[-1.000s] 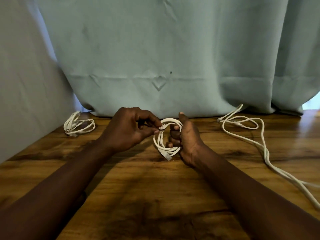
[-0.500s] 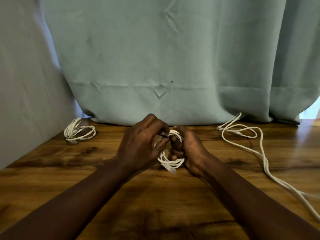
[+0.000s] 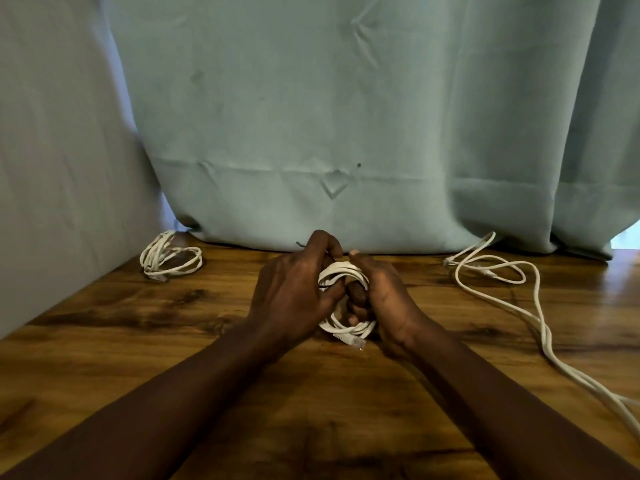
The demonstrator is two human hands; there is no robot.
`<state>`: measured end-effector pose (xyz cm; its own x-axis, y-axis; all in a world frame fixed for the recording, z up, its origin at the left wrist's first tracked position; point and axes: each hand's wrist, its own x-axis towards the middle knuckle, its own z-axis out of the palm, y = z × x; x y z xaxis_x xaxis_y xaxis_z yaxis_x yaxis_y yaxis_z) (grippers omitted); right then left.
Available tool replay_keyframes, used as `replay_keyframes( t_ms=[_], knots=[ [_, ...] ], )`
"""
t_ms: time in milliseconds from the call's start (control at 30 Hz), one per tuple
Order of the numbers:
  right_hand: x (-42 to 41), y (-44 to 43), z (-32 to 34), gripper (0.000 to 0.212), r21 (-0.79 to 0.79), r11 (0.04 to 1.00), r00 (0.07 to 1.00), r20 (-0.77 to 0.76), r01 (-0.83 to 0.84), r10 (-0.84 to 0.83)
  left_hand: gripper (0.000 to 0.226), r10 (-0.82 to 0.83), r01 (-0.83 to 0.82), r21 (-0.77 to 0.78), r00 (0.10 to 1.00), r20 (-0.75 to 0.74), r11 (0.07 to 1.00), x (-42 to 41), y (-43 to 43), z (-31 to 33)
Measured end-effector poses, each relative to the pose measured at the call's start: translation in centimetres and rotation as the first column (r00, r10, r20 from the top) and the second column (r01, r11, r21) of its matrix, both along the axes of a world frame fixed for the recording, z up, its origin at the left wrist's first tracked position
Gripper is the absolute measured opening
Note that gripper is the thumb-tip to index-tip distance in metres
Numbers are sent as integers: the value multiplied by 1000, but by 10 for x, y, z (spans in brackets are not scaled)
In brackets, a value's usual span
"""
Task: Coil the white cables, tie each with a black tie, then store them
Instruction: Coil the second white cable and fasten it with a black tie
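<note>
Behind the wooden table [image 3: 104, 358] hangs a pale green curtain [image 3: 346, 116], with one bundled cable [image 3: 166, 256] set aside at far left and one loose cable [image 3: 502, 282] sprawled at right, apparently awaiting coiling. The right hand [image 3: 384, 299] grips the coiled white cable [image 3: 343, 271] upright above the table, fingers curled through the loop to keep its turns together, while the left hand [image 3: 294, 296] pinches a thin black tie [image 3: 323, 287] against the coil, evidently to bind it. No brand, label or writing is legible.
</note>
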<state>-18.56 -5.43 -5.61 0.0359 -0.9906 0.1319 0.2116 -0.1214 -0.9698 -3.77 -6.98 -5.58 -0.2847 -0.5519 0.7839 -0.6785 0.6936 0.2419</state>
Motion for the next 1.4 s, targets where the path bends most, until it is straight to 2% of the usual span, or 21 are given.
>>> replay_keyframes(
  t_ms=[100, 267, 467, 533, 600, 667, 733, 800, 867, 1000, 1167, 1233, 1333, 1400],
  knots=[
    [-2, 0, 0, 25, 18, 999, 999, 4, -35, 35, 43, -20, 19, 21, 999, 38, 1000, 2, -2, 3],
    [0, 4, -1, 13, -36, 999, 997, 63, 40, -38, 46, -118, 114, 79, 992, 48, 990, 7, -6, 10],
    [2, 3, 0, 11, -13, 985, 976, 140, 172, -168, 53, -122, 119, 31, 981, 153, 992, 14, -6, 13],
    [-2, 2, 2, 11, 22, 971, 960, 147, 236, -237, 49, -138, 137, 12, 982, 127, 990, 19, -9, 17],
    [-10, -1, 2, 13, 63, 952, 938, 163, 300, -306, 30, -163, 163, 18, 986, 26, 987, 28, -15, 20],
    [-18, -4, 1, 17, 81, 931, 914, 176, 357, -366, 12, -229, 266, 129, 941, -248, 955, 32, -19, 22],
    [-22, -8, -1, 15, 73, 917, 903, 162, 391, -398, 13, -240, 441, 268, 800, -550, 857, 30, -19, 22],
    [-22, -9, -2, 9, 43, 915, 903, 151, 401, -402, 23, -196, 574, 351, 683, -703, 740, 23, -14, 18],
    [-21, -9, -3, 6, 6, 911, 904, 117, 413, -410, 23, -173, 659, 371, 608, -774, 655, 14, -9, 15],
    [-20, -6, -4, 12, -92, 885, 888, -10, 457, -459, 25, -152, 801, 289, 422, -894, 525, 6, -3, 18],
    [-17, -9, -7, 13, -194, 859, 860, -106, 474, -499, 32, -103, 874, 174, 246, -964, 454, 6, -3, 23],
    [-18, -8, -7, 11, -231, 863, 864, -133, 449, -486, 35, -81, 864, 176, 241, -967, 471, 7, -4, 23],
    [-17, -6, -5, 7, -301, 858, 861, -173, 416, -478, 38, -49, 809, 232, 305, -951, 540, 5, -4, 21],
    [-16, -7, -6, 3, -332, 849, 854, -187, 411, -486, 35, -38, 784, 231, 308, -951, 577, 3, -6, 18]
  ],
)
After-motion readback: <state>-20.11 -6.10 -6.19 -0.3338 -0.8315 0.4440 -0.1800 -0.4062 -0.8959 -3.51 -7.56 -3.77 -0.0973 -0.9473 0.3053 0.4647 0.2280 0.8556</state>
